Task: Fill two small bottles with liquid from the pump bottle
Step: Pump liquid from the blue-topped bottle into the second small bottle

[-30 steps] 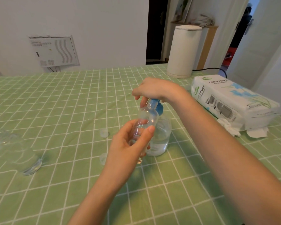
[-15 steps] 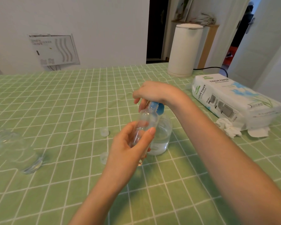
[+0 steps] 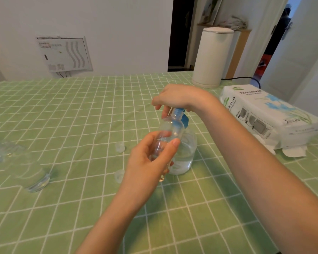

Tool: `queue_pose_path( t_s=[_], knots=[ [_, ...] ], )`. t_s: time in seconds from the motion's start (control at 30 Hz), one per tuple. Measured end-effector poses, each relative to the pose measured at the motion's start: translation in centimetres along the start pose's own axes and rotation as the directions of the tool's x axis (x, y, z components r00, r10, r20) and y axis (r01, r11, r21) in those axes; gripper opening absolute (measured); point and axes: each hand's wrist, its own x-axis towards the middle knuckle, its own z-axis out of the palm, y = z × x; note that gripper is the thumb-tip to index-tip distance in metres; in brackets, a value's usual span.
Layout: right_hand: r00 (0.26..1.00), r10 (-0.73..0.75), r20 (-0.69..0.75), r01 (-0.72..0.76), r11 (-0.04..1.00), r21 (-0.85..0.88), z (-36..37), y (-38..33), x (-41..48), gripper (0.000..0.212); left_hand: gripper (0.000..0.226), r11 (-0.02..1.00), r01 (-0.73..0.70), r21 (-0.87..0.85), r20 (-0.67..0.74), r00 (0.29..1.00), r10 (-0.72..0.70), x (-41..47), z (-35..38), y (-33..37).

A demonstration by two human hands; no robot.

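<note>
A clear pump bottle [image 3: 184, 154] with a blue pump head [image 3: 180, 116] stands on the green checked tablecloth [image 3: 81, 116], partly filled with clear liquid. My right hand [image 3: 176, 97] rests on top of the pump head. My left hand [image 3: 151, 160] holds a small clear bottle [image 3: 170, 131] upright, its mouth right under the pump nozzle. A second clear bottle [image 3: 24, 165] lies on its side at the left. Two small clear caps, one [image 3: 120, 147] farther and one [image 3: 119, 176] nearer, sit on the cloth left of my left hand.
A white pack of tissue paper [image 3: 264, 114] lies at the right with loose tissues [image 3: 294, 150] beside it. A white cylindrical appliance [image 3: 212, 57] with a black cord [image 3: 240, 78] stands at the table's far edge. Beyond are a wall and an open doorway.
The view has shifted slightly. My hands and both bottles keep nearly the same pose; the pump head stays under my right hand.
</note>
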Motion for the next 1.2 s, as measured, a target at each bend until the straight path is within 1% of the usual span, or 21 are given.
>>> queue_pose_path(
  t_s=[0.2, 0.43, 0.67, 0.73, 0.8, 1.03, 1.2],
  knots=[
    [1.000, 0.005, 0.015, -0.006, 0.993, 0.120, 0.5, 0.5, 0.2, 0.024, 0.043, 1.000, -0.005, 0.008, 0.011, 1.000, 0.005, -0.2, 0.0, -0.1],
    [1.000, 0.002, 0.019, -0.004, 0.995, 0.096, 1.6, 0.9, 0.5, 0.026, 0.037, 1.000, 0.017, -0.021, 0.012, 1.000, -0.017, -0.4, -0.1, -0.4],
    [1.000, 0.007, -0.020, -0.006, 0.998, 0.062, 0.6, 0.6, 0.3, 0.021, 0.044, 1.000, 0.004, 0.010, 0.016, 1.000, -0.004, -0.2, -0.2, -0.2],
    [0.999, 0.005, -0.042, -0.003, 0.999, 0.043, 0.1, 0.3, 0.1, 0.023, 0.045, 1.000, -0.004, 0.001, 0.016, 1.000, 0.004, -0.1, -0.1, -0.1],
    [0.999, 0.005, -0.034, -0.004, 0.999, 0.037, 0.1, 0.2, 0.1, 0.023, 0.045, 1.000, -0.003, -0.001, 0.013, 1.000, 0.003, 0.0, 0.0, 0.0],
    [1.000, 0.001, -0.024, 0.001, 0.998, 0.062, 0.6, 0.2, 0.0, 0.022, 0.041, 1.000, 0.002, -0.020, 0.023, 1.000, -0.001, -0.2, -0.1, -0.2],
    [1.000, 0.015, -0.006, -0.014, 0.998, 0.059, 1.4, 0.5, 0.1, 0.024, 0.031, 0.999, 0.007, -0.040, 0.022, 1.000, -0.006, -0.4, -0.1, -0.5]
  ],
)
